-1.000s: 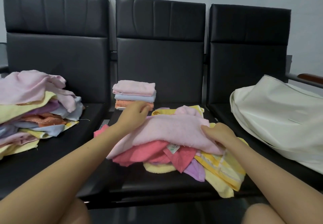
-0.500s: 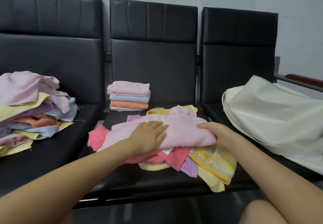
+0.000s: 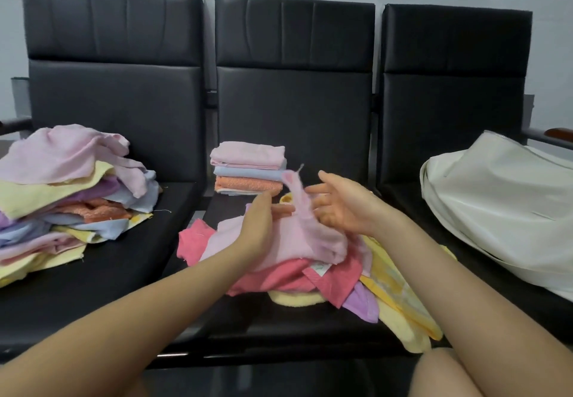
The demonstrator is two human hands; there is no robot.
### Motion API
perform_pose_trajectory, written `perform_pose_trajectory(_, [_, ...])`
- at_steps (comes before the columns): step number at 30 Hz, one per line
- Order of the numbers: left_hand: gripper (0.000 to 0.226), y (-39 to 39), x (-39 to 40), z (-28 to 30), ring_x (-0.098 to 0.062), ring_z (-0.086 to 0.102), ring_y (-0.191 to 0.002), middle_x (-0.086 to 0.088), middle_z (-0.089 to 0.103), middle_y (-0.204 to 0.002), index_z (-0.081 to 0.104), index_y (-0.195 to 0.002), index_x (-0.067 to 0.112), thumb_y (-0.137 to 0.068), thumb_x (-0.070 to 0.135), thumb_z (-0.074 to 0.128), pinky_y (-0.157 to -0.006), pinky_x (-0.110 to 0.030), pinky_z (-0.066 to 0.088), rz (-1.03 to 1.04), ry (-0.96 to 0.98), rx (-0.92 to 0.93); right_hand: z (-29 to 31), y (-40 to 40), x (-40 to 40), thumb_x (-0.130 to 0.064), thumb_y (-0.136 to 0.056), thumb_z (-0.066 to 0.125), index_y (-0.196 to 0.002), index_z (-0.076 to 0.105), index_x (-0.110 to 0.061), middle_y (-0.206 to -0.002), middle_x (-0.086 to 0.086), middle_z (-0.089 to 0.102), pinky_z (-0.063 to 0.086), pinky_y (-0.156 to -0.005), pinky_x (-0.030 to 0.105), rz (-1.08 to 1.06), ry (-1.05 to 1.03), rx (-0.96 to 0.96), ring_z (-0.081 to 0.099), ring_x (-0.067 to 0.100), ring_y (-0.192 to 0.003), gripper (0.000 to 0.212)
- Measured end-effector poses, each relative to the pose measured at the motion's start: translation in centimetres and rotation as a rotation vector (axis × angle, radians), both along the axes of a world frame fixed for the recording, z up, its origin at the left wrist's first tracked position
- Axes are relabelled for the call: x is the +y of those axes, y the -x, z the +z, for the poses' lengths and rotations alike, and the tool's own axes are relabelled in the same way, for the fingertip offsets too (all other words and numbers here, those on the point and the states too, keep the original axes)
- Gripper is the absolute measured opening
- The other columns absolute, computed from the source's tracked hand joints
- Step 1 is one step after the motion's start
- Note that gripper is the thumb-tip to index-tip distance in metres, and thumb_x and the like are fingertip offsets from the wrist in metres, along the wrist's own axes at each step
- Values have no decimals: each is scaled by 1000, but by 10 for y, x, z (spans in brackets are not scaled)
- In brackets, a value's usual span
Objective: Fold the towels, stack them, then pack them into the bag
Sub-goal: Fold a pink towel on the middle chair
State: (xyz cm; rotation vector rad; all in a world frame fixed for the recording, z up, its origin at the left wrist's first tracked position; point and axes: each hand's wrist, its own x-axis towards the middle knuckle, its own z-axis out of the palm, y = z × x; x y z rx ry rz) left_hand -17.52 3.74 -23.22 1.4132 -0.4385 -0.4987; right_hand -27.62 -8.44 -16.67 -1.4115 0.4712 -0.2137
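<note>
Bag (image 3: 502,210) right seat; left hand (image 3: 260,226) flat on pink towel (image 3: 297,235), right hand (image 3: 341,204) open beside.

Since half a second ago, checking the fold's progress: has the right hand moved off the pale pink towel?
Yes. The right hand has lifted off the pale pink towel and risen toward the folded stack, its fingers spread open.

folded stack (image 3: 248,169) behind, bag (image 3: 502,210) right
</note>
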Motion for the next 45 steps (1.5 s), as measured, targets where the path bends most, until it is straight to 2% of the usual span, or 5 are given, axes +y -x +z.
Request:
perform_pose_trajectory(13, [47,-26,-9,-10,-35,29,-138,-14,38,-147,45,-144,19,-100,35,39,-114,-38,23,-32,-615,-875,-66,-13,-12,-28,-103,37,-141,44,-14,-145,13,43,27,-111,37,87,1327,260,37,28,-134,41])
perform_pose_trajectory(26, [53,-26,-2,-20,-23,44,-120,-4,55,-128,59,-128,15,-95,47,32,-104,-27,27,-98,-508,-921,-47,-4,-32,-36,-84,73,-105,65,-3,-81,8,64,48,-57,28,-176,210,265,58,20,-69,40])
perform_pose_trajectory(30, [32,-32,7,-3,-22,46,-122,-6,56,-128,60,-125,14,-95,20,54,-104,-31,34,46,-439,-908,-34,-19,-31,-33,-63,85,-121,65,-10,-102,7,70,55,-89,39,-193,124,141,68,23,-89,66])
perform_pose_trajectory(35, [27,-38,23,29,-12,53,-62,-3,68,-86,68,-91,19,-95,21,41,-54,-22,41,28,-214,-264,-12,-35,-7,-47,-68,72,-84,76,-13,-90,4,74,54,-82,30,-119,51,-87,70,18,-87,37])
perform_pose_trajectory(45, [33,-58,66,22,-28,66,-88,-19,68,-97,61,-113,-4,-97,23,53,-77,-36,53,-95,20,417,-30,-60,46,-12,-94,58,-81,63,-6,-65,6,60,46,-48,20,3,348,-141,55,16,-55,15])
